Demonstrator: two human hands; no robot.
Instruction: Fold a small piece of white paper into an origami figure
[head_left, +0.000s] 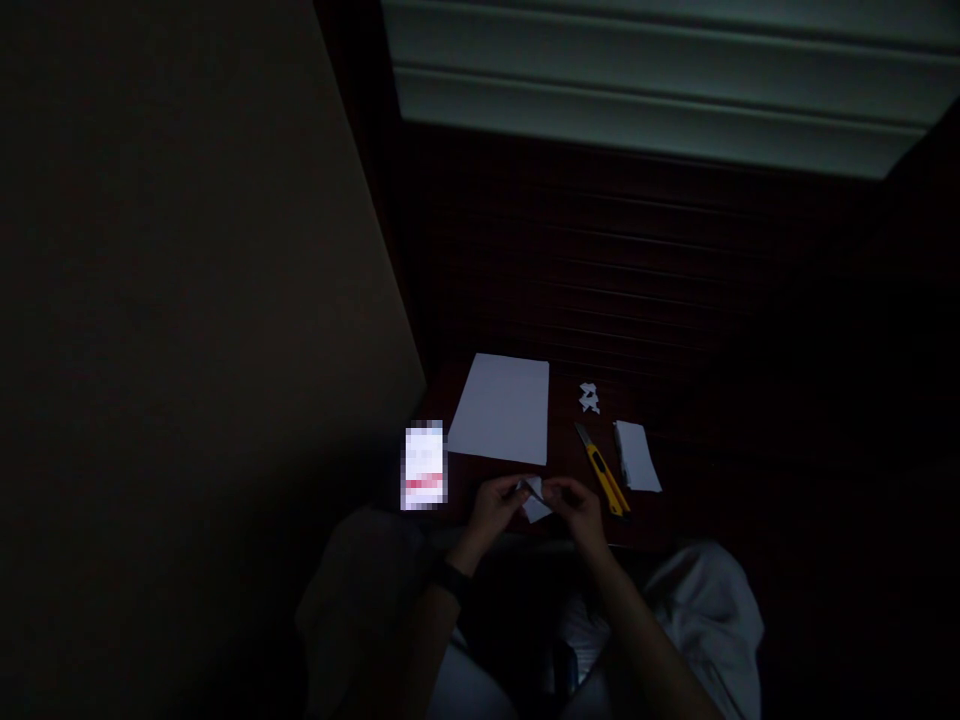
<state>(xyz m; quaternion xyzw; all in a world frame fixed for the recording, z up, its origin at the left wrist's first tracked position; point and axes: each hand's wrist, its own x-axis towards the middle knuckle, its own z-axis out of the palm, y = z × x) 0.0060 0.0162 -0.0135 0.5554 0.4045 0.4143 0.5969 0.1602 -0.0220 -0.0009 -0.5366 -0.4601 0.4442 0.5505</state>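
A small piece of white paper, partly folded, is held between both hands near the front edge of the dark table. My left hand pinches its left side, and a dark band circles that wrist. On the right side, the fingers of my right hand are closed on the same paper. Just right of my right hand lies a yellow utility knife with its blade end pointing away from me. Finer folds in the paper are too dim to make out.
Beyond my hands lies a large white sheet. Small paper pieces sit at the back right, above a stack of white paper slips. A bright, pixelated screen is at the left. A wall rises on the left.
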